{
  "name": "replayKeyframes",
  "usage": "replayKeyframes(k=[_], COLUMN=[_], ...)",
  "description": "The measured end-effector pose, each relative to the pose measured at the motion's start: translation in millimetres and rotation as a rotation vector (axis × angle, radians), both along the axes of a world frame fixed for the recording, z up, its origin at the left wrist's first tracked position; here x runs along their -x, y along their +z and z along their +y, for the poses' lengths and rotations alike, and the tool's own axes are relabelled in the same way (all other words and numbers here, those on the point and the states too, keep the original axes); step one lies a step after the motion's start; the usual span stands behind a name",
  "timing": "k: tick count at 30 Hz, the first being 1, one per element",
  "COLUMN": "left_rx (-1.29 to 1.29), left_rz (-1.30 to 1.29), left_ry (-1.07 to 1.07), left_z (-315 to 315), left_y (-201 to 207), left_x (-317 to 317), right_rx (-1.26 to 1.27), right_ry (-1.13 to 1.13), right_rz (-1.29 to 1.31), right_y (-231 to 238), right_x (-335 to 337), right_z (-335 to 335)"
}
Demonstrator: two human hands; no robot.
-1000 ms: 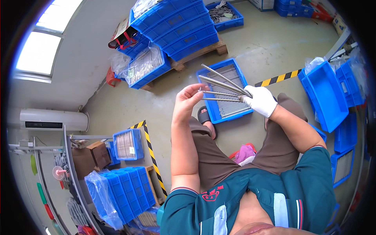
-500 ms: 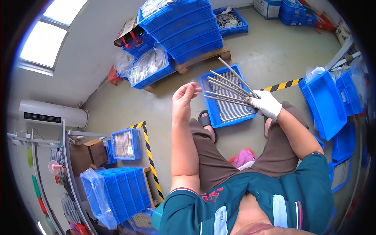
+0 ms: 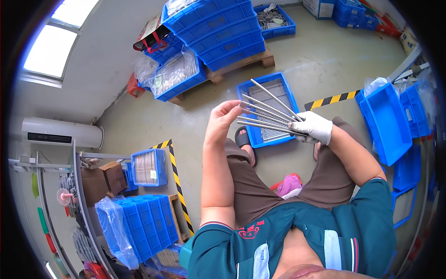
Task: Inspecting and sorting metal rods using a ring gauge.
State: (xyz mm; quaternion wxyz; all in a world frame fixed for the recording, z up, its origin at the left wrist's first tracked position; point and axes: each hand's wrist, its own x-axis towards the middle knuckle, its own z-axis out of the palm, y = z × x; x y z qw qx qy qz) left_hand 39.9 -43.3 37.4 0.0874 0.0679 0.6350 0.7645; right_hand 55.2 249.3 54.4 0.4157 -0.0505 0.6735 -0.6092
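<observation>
My right hand (image 3: 315, 127), in a white glove, is closed around one end of several slim grey metal rods (image 3: 272, 110). They fan out to the left above a blue crate (image 3: 245, 88) on the floor, which holds rows of similar rods (image 3: 278, 94). My bare left hand (image 3: 222, 122) is raised at the fan's far ends, thumb and fingertips pinched on the tips of the middle rods. The uppermost rod stands apart from that pinch, and the lowest ones pass just below it. Part of the crate is hidden behind the rods and the glove.
Stacked blue crates (image 3: 223, 39) rest on a wooden pallet (image 3: 241, 65) ahead. More blue crates (image 3: 383, 123) lean at the right, and another stack (image 3: 144, 228) stands at the left. Yellow-black tape (image 3: 332, 100) marks the floor. A pink cloth (image 3: 290, 183) lies between my legs.
The fan of rods has swung slightly left and down with my right hand. My left hand has closed the gap to the rod tips.
</observation>
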Motion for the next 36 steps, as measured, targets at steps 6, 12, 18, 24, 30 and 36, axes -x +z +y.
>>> replayKeyframes(k=[6, 12, 18, 24, 30, 36], left_rx=[-0.052, -0.051, 0.106, -0.117, -0.184, -0.046], left_rz=[0.059, 0.007, 0.082, 0.022, -0.081, -0.095], left_ry=[-0.103, -0.146, -0.042, 0.083, -0.047, 0.018], left_z=[-3.9, -7.9, -12.2, 0.7, 4.1, 5.8], left_y=[2.9, 2.2, 8.6, 6.4, 3.0, 1.9], left_x=[-3.7, -4.7, -8.3, -3.6, -4.9, -3.8], right_rx=[0.041, -0.012, -0.056, -0.067, -0.236, -0.359], right_ry=[0.018, 0.021, 0.016, 0.017, -0.053, -0.043], right_rz=[-0.108, 0.066, 0.288, 0.112, 0.368, 0.599], right_y=[1.2, -0.4, -15.3, -8.7, -15.5, -20.0], right_x=[-1.7, -4.7, -5.9, -3.5, -4.1, -4.1], right_z=[-0.1, -6.3, -7.5, -2.9, -9.7, -6.5])
